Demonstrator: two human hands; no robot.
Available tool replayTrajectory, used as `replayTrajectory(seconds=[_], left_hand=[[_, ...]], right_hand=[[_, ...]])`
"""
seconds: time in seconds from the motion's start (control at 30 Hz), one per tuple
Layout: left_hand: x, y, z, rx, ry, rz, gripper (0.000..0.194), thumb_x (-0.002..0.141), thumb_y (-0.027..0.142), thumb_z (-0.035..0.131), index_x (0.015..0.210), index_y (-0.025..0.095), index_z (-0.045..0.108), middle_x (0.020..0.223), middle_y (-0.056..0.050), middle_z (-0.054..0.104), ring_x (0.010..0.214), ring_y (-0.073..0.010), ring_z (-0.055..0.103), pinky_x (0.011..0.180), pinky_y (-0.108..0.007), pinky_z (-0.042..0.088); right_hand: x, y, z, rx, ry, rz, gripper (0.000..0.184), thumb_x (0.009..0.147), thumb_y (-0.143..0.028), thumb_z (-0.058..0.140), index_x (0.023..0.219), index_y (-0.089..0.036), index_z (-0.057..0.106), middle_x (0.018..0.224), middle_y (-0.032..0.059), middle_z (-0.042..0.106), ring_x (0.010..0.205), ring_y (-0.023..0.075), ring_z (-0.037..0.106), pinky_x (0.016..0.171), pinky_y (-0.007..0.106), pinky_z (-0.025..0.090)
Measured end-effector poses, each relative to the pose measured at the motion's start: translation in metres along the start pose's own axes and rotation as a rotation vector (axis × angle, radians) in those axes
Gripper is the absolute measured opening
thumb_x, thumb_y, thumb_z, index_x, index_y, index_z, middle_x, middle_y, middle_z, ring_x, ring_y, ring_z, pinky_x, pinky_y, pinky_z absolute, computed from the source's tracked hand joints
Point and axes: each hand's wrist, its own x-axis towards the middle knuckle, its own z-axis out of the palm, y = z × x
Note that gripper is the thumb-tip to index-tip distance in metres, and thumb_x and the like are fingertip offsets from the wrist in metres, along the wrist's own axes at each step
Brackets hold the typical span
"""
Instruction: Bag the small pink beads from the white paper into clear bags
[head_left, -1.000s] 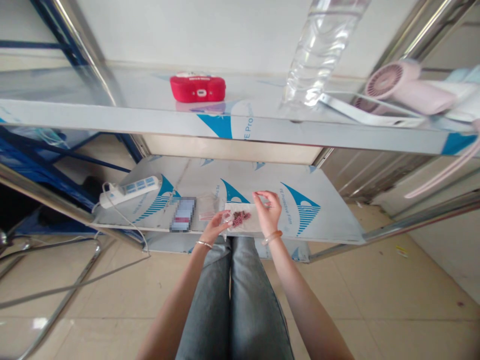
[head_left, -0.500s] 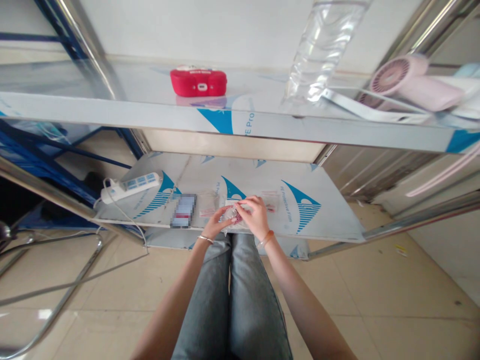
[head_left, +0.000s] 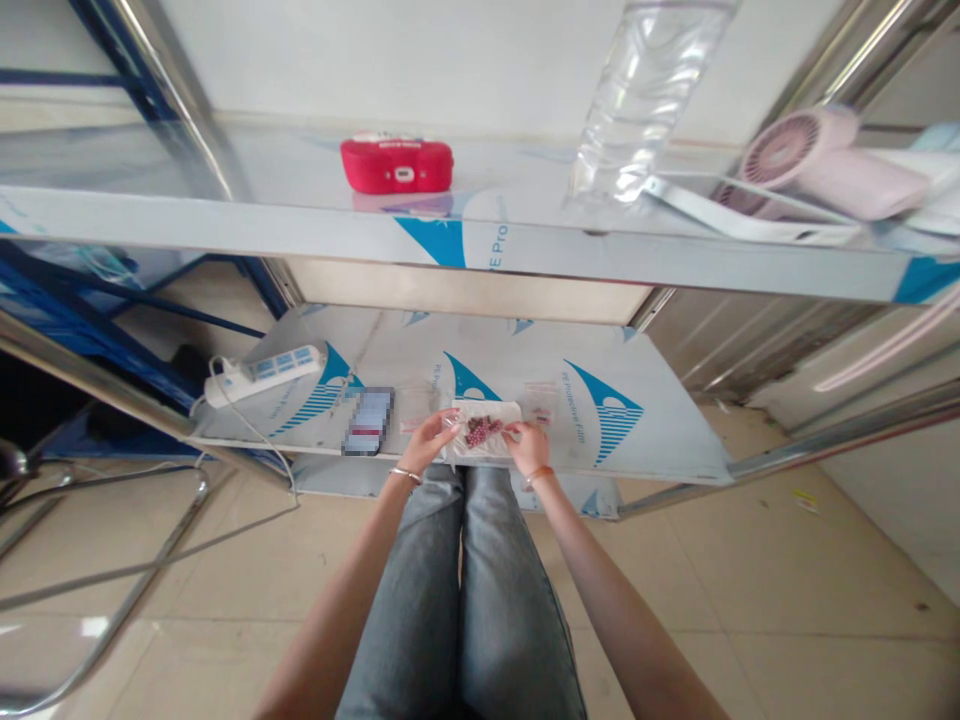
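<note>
Small pinkish-red and brown beads lie in a heap on a white tray or pad at the front edge of the lower shelf. My left hand is at the left side of the tray. Its thumb and fingertips are pinched together, and what they hold is too small to make out. At the right end of the bead heap is my right hand, its thumb and forefinger also closed. Whatever sits between those fingertips cannot be made out. Clear plastic bags flank the tray, a left bag and a right bag.
A phone and a white power strip with its cord lie left on the lower shelf. Above, the upper shelf carries a red case, a clear plastic bottle and a pink handheld fan.
My hands were together over the tray and have moved apart, the left to the left and the right to the right and lower. The bead heap between them is now uncovered.
</note>
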Motion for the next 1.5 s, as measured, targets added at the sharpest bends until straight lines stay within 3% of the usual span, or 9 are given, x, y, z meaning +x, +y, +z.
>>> replayTrajectory(seconds=[0.2, 0.4, 0.6, 0.77, 0.9, 1.03, 1.2, 1.37, 1.5], left_hand=[[0.002, 0.001, -0.001, -0.013, -0.025, -0.056, 0.052, 0.068, 0.052, 0.073, 0.104, 0.016, 0.067, 0.111, -0.011, 0.068, 0.107, -0.0253, 0.06, 0.1, -0.041, 0.04], [0.004, 0.001, -0.001, -0.05, -0.03, -0.112, 0.05, 0.065, 0.045, 0.078, 0.103, 0.015, 0.067, 0.108, -0.01, 0.069, 0.103, -0.024, 0.062, 0.098, -0.04, 0.041], [0.007, 0.001, -0.001, -0.075, -0.037, -0.131, 0.047, 0.064, 0.041, 0.08, 0.102, 0.016, 0.068, 0.106, -0.009, 0.07, 0.103, -0.0237, 0.062, 0.096, -0.039, 0.042], [0.009, 0.001, 0.0, -0.066, -0.044, -0.111, 0.044, 0.066, 0.043, 0.078, 0.101, 0.017, 0.069, 0.111, -0.009, 0.069, 0.109, -0.0243, 0.059, 0.099, -0.039, 0.039], [0.011, 0.002, 0.001, -0.068, -0.036, -0.114, 0.046, 0.066, 0.043, 0.078, 0.104, 0.019, 0.069, 0.115, -0.009, 0.067, 0.113, -0.0252, 0.057, 0.102, -0.04, 0.037], [0.012, 0.004, 0.002, -0.077, -0.066, -0.118, 0.049, 0.066, 0.042, 0.078, 0.108, 0.019, 0.068, 0.115, -0.01, 0.067, 0.112, -0.0253, 0.058, 0.102, -0.041, 0.038], [0.014, 0.007, 0.005, -0.08, -0.102, -0.091, 0.051, 0.065, 0.04, 0.079, 0.11, 0.019, 0.067, 0.113, -0.01, 0.068, 0.11, -0.0258, 0.059, 0.101, -0.041, 0.039], [0.016, 0.009, 0.01, -0.084, -0.139, -0.042, 0.05, 0.065, 0.039, 0.079, 0.109, 0.019, 0.067, 0.115, -0.009, 0.067, 0.11, -0.0259, 0.058, 0.1, -0.04, 0.039], [0.016, 0.012, 0.011, -0.045, -0.14, -0.054, 0.049, 0.067, 0.04, 0.078, 0.11, 0.019, 0.066, 0.111, -0.009, 0.069, 0.108, -0.0255, 0.059, 0.1, -0.04, 0.039]], right_hand=[[-0.003, 0.0, 0.011, -0.069, -0.089, -0.017, 0.021, 0.081, -0.031, 0.063, 0.098, -0.02, 0.073, 0.099, 0.0088, 0.065, 0.097, 0.0224, 0.056, 0.085, 0.031, 0.041], [0.004, -0.002, 0.016, -0.038, -0.103, -0.107, 0.016, 0.082, -0.026, 0.062, 0.09, -0.021, 0.075, 0.092, 0.0071, 0.064, 0.088, 0.0184, 0.056, 0.086, 0.031, 0.042], [0.016, 0.005, 0.022, 0.219, 0.057, -0.11, 0.009, 0.075, -0.021, 0.064, 0.073, -0.015, 0.072, 0.079, 0.0067, 0.066, 0.078, 0.0191, 0.058, 0.08, 0.034, 0.045], [0.035, -0.006, -0.014, 0.49, 0.359, -0.055, 0.019, 0.078, -0.031, 0.061, 0.078, -0.014, 0.068, 0.082, 0.008, 0.067, 0.079, 0.0179, 0.058, 0.076, 0.031, 0.046], [0.046, -0.035, -0.06, 0.604, 0.463, -0.055, 0.027, 0.079, -0.04, 0.06, 0.083, -0.014, 0.067, 0.086, 0.0082, 0.066, 0.079, 0.0165, 0.057, 0.067, 0.027, 0.044], [0.042, -0.07, -0.09, 0.637, 0.443, -0.162, 0.024, 0.081, -0.038, 0.06, 0.084, -0.015, 0.067, 0.088, 0.0069, 0.065, 0.082, 0.0152, 0.058, 0.068, 0.026, 0.044], [0.026, -0.096, -0.092, 0.586, 0.289, -0.355, 0.016, 0.085, -0.032, 0.058, 0.082, -0.018, 0.066, 0.087, 0.0046, 0.065, 0.087, 0.0153, 0.059, 0.078, 0.028, 0.046], [0.019, -0.094, -0.079, 0.488, 0.118, -0.476, 0.012, 0.082, -0.029, 0.062, 0.079, -0.019, 0.069, 0.086, 0.0039, 0.065, 0.088, 0.0158, 0.059, 0.084, 0.03, 0.045], [0.029, -0.076, -0.073, 0.524, 0.211, -0.383, 0.015, 0.084, -0.029, 0.057, 0.08, -0.018, 0.068, 0.082, 0.0043, 0.065, 0.082, 0.0151, 0.059, 0.08, 0.029, 0.047]])
